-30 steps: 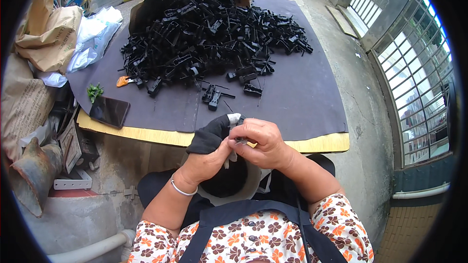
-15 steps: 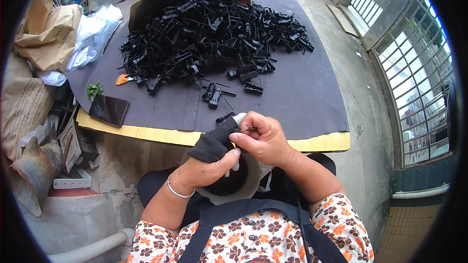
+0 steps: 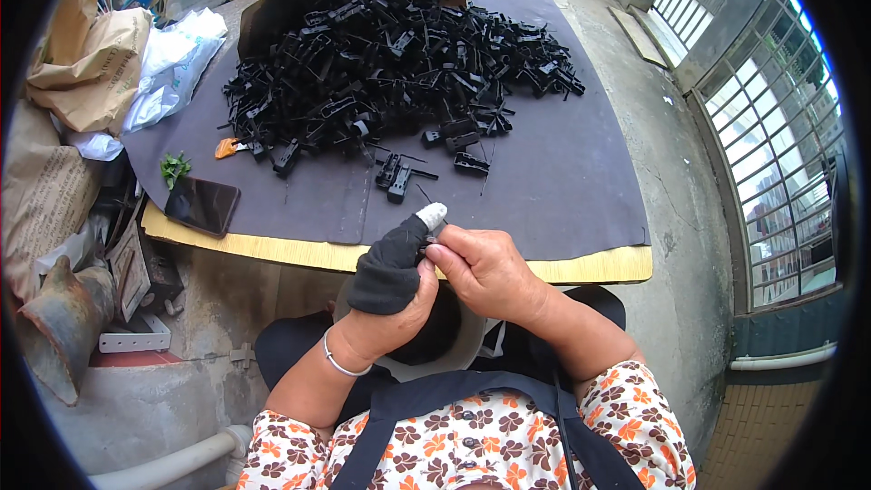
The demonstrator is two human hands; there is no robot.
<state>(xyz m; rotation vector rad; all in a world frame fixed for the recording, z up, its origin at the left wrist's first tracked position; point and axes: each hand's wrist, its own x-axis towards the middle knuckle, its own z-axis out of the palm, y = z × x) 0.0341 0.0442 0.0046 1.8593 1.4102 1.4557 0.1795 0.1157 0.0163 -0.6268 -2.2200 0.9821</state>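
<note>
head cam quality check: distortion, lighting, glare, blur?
Head view: strong fisheye, the board edge bows and a black vignette rings the frame; soft even daylight with faint shadows; the window grille is bright but not blown out; left hand and right hand look sharp.

A dark phone [image 3: 201, 204] lies beside crumpled paper sacks [image 3: 86, 59].

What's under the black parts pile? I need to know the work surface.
A dark mat over a yellowish board. The mat beneath the black parts pile itself is covered.
</note>
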